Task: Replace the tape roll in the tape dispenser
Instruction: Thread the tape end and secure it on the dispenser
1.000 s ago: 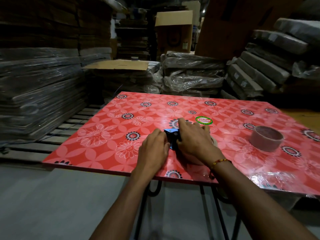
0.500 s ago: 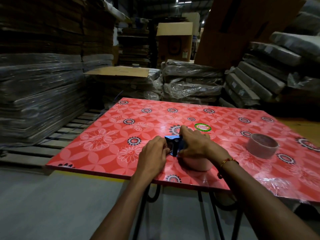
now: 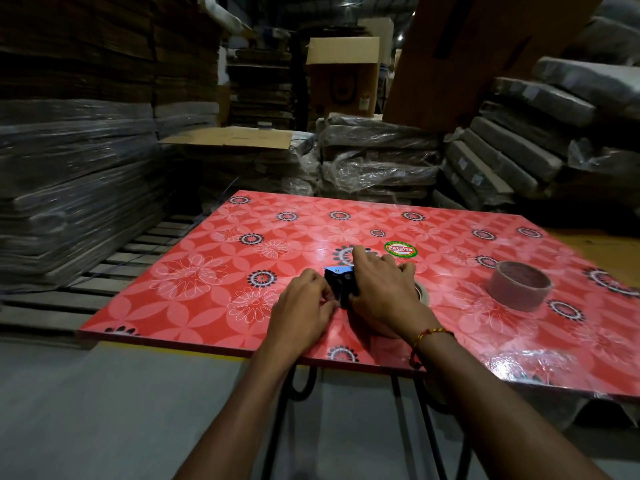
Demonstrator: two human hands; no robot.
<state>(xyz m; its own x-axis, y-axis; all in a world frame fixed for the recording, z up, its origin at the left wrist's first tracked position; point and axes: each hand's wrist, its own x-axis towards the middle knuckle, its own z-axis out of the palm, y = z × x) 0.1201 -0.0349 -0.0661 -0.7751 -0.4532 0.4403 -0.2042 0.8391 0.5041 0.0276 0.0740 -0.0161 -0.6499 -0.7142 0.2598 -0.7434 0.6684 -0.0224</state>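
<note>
A blue and black tape dispenser (image 3: pixel 337 278) lies near the front of the red flowered table (image 3: pixel 214 271), with a pale tape roll (image 3: pixel 423 295) mounted on it and mostly hidden under my palm. My right hand (image 3: pixel 381 289) lies over the dispenser and roll, fingers curled round them. My left hand (image 3: pixel 304 306) sits just left of the dispenser, its fingertips pinching at the dispenser's black front end. A bare brown cardboard tape core (image 3: pixel 519 284) stands upright on the table to the right, apart from both hands.
Plastic-wrapped stacks of flat cardboard (image 3: pixel 69 188) rise on the left over a wooden pallet (image 3: pixel 114 271). More wrapped bundles (image 3: pixel 381 168) lie behind the table. A round green sticker (image 3: pixel 400 249) is on the tabletop. Below the table's front edge are black metal legs (image 3: pixel 284 403) and grey floor.
Both hands stay on the dispenser in about the same spot. The camera has tilted up a little, so the table sits lower in the view.
</note>
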